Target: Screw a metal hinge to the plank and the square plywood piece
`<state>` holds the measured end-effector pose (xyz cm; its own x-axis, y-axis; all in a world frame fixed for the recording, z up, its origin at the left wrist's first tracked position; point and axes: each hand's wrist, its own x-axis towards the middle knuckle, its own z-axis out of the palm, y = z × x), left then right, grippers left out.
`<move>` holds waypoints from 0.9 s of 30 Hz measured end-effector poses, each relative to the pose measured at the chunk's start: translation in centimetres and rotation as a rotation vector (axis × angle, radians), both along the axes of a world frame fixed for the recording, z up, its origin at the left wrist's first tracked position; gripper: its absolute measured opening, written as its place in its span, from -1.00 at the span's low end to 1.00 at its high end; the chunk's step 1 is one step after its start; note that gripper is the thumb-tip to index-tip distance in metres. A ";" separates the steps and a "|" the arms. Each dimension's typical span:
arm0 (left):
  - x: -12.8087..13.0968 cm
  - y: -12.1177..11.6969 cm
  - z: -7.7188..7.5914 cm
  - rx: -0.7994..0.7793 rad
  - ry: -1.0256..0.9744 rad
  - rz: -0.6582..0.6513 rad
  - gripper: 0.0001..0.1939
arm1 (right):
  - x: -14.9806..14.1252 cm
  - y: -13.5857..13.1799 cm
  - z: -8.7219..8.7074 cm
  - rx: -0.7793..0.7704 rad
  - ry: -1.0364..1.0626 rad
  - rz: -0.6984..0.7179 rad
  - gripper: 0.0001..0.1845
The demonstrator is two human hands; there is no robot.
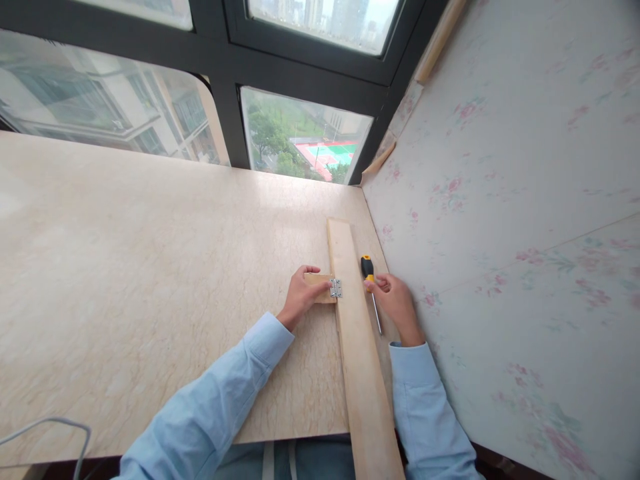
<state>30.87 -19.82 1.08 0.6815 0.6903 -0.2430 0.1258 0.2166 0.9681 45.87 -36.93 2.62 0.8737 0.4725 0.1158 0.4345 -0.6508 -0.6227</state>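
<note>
A long wooden board [363,360] lies lengthwise along the right side of the marble-patterned surface, its near end past the front edge. Against its left edge sits a small wooden block [324,298], and a silver metal hinge [335,288] spans the two. My left hand [302,293] grips the block, thumb on the hinge's left leaf. Right of the board, my right hand [395,301] pinches a black-and-yellow screwdriver [368,268] near the front of its handle. The screwdriver's shaft points back toward me. Whether it rests on the surface, I cannot tell.
A wall with flowered paper [500,267] rises close beside my right hand. Dark-framed windows [305,133] stand behind the marble-patterned surface [150,280]. A peeling strip [380,162] sticks out at the far corner. A pale cable [65,420] loops at the near left.
</note>
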 end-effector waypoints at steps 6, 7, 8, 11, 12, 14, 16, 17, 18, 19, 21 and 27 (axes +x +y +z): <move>0.0 0.0 0.1 0.007 0.018 -0.003 -0.48 | -0.3 -0.1 0.5 0.086 0.211 0.006 -0.73; 0.0 0.0 0.0 0.006 0.018 -0.005 -0.47 | -0.3 -0.2 0.8 0.166 0.279 -0.009 -0.73; 0.0 0.0 0.0 0.006 0.015 -0.006 -0.47 | -0.3 -0.2 1.0 0.266 0.364 -0.017 -0.73; -0.1 0.0 -0.1 0.014 0.010 -0.007 -0.47 | -0.4 -0.3 1.9 0.636 0.652 0.021 -0.72; -0.1 0.0 -0.1 0.016 0.011 -0.008 -0.47 | -0.6 -0.2 2.1 0.747 0.731 0.048 -0.72; -0.1 0.0 0.0 0.018 0.016 -0.006 -0.46 | -1.0 -0.1 2.5 0.882 0.845 0.103 -0.70; -0.1 0.0 0.1 0.016 0.017 -0.001 -0.46 | -1.5 0.1 2.8 0.902 0.911 0.168 -0.64; -0.1 0.0 0.2 0.015 0.015 0.002 -0.47 | -1.7 0.1 2.9 0.888 0.929 0.205 -0.62; 0.0 0.0 0.2 0.014 0.012 0.005 -0.47 | -1.9 0.2 2.9 0.874 0.937 0.242 -0.61; 0.0 0.0 0.2 0.012 0.009 0.005 -0.47 | -2.1 0.3 2.9 0.872 0.933 0.278 -0.61; 0.0 0.0 0.2 0.007 0.007 0.002 -0.47 | -2.5 0.4 3.0 0.908 0.894 0.331 -0.60; 0.0 0.0 -0.2 0.029 0.017 -0.007 -0.47 | -3.7 1.0 3.2 1.097 0.639 0.337 -0.50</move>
<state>30.88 -19.78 0.84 0.6822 0.6925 -0.2345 0.1435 0.1877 0.9717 42.21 -35.97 5.78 0.7753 0.6025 0.1893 -0.0918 0.4040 -0.9101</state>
